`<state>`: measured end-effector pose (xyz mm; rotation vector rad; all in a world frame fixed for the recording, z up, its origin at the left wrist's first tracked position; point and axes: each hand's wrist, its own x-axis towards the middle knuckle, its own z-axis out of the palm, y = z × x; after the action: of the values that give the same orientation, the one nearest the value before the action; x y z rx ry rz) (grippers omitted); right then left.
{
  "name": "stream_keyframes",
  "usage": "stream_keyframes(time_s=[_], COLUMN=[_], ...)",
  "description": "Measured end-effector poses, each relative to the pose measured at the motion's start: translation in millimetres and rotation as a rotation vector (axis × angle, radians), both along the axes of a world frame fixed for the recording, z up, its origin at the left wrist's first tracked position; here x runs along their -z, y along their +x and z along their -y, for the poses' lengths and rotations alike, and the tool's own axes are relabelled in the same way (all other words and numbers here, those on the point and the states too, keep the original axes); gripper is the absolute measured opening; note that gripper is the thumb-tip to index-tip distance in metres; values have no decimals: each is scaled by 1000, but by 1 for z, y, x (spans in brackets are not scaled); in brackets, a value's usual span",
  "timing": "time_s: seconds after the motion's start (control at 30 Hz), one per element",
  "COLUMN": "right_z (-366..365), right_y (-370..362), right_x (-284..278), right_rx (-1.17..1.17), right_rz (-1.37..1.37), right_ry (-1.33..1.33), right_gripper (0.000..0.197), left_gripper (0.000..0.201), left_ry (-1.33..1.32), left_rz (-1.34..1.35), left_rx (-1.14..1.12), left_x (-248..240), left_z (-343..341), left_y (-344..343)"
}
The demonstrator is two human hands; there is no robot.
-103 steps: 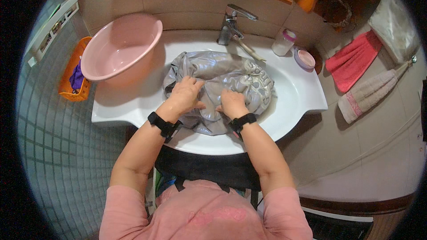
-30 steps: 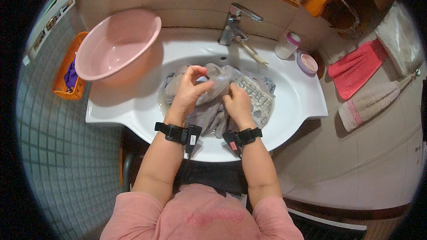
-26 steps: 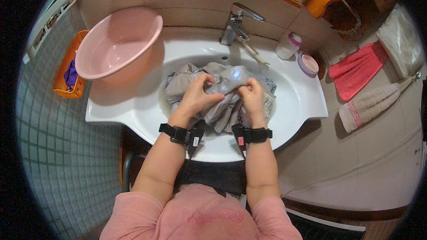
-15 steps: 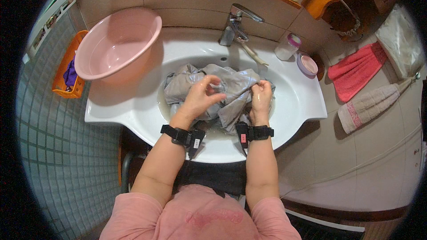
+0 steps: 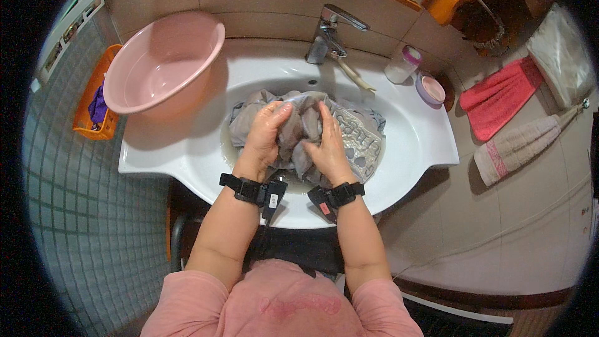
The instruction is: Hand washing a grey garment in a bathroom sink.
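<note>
A wet grey garment [image 5: 360, 143] with a raised printed pattern on one part lies heaped in the white washbasin [image 5: 409, 150], in some water. Between my two hands a bunched fold of it is gathered up. My left hand [image 5: 263, 137] holds the fold from the left, with its fingers curved round the cloth. From the right, my right hand [image 5: 329, 150] presses against the same fold, its fingers reaching over the far side and its thumb on the near side. Parts of the fingertips are hidden in the cloth.
A pink plastic tub [image 5: 165, 65] stands on the counter's left, beside an orange basket [image 5: 112, 125]. Behind the bowl is a chrome faucet [image 5: 319, 43] with a short hose [image 5: 355, 76]. A jar [image 5: 402, 65] and a round container [image 5: 430, 89] stand right; towels [image 5: 502, 100] hang beyond.
My right hand has moved left from the garment's right edge to the middle. Both hands now close on a bunched fold, and the printed part has come into view.
</note>
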<state>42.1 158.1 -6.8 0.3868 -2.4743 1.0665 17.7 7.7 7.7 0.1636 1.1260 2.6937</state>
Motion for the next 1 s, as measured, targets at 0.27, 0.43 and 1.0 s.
stream_keyframes(time_s=[0.27,0.43,1.0], right_z=[-7,18,27], right_y=[-18,-14,-14], right_x=[0,-4,7], right_rx=[198,140,198], right_rz=[37,-122,-115], right_ry=[-462,-466,98], right_gripper=[24,23,18], left_gripper=[27,34,38], left_ry=[54,-215,-42], left_rz=[134,164,343], left_rx=[-185,-217,-161], left_x=[16,8,20], left_z=[-15,-44,-36], left_y=[-1,11,11])
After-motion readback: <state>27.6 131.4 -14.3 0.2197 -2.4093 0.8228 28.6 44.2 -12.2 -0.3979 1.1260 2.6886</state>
